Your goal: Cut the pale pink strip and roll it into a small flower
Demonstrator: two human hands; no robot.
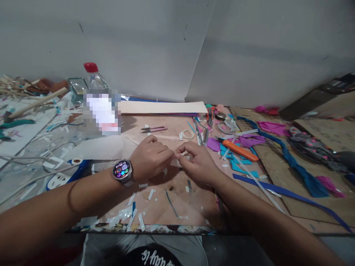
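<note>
My left hand [152, 157], with a smartwatch on its wrist, is closed in a pinch above the middle of the table. My right hand [197, 161] pinches from the other side, and the fingertips of both nearly meet. Whatever they hold between them is too small to make out. A thin white sheet [97, 148] lies left of my left hand. Just beyond the hands are pink-handled thread snips [158, 129] and a small tape roll [188, 134]. An orange utility knife [240, 149] lies to the right of my right hand, among purple and teal scraps.
Cream card strips [163, 107] lie along the back, near a red-capped bottle [95, 79]. At left are a blue-and-white power strip [59, 180] with cables and green-handled pliers [19, 123]. A blue strip [288, 194] and crumpled teal paper [299, 168] cross the cardboard at right.
</note>
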